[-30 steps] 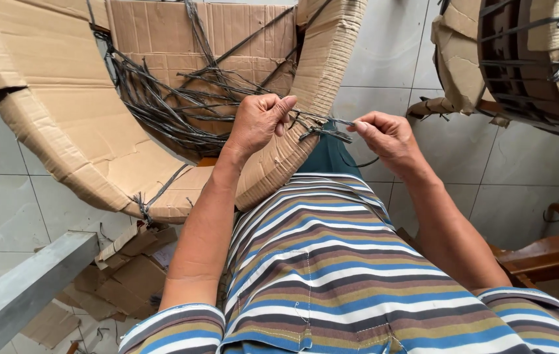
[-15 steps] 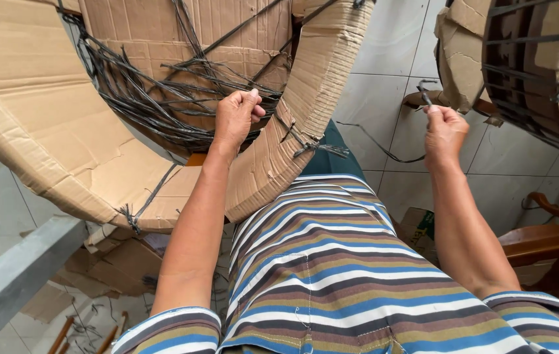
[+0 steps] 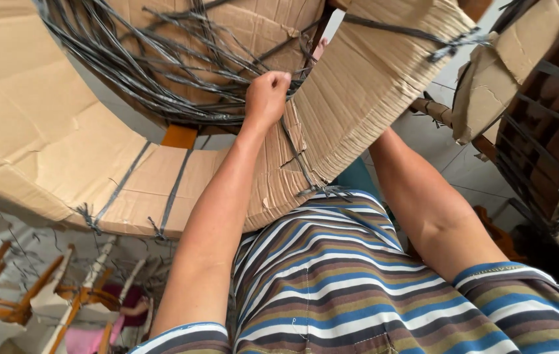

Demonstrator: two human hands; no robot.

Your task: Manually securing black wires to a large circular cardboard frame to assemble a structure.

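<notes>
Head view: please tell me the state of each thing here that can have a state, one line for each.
Left hand: closed in a fist on the grey straps.
Right hand: hidden behind the cardboard; only the forearm shows.
Curved brown cardboard wrap: bent around a frame, bound by straps, creased and torn near the edge.
Bundle of grey plastic straps: loose and tangled inside the wrap.
Second cardboard-wrapped piece: also strapped.

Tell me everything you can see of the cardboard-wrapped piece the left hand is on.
The cardboard-wrapped piece is a large curved form covered in tan corrugated cardboard, creased and torn in places. Flat grey plastic straps cross it in a dense tangle, some knotted at the lower edge. A bit of orange wood shows through a gap. It rests against the striped shirt. The left hand grips the straps; the right hand is hidden behind it.
</notes>
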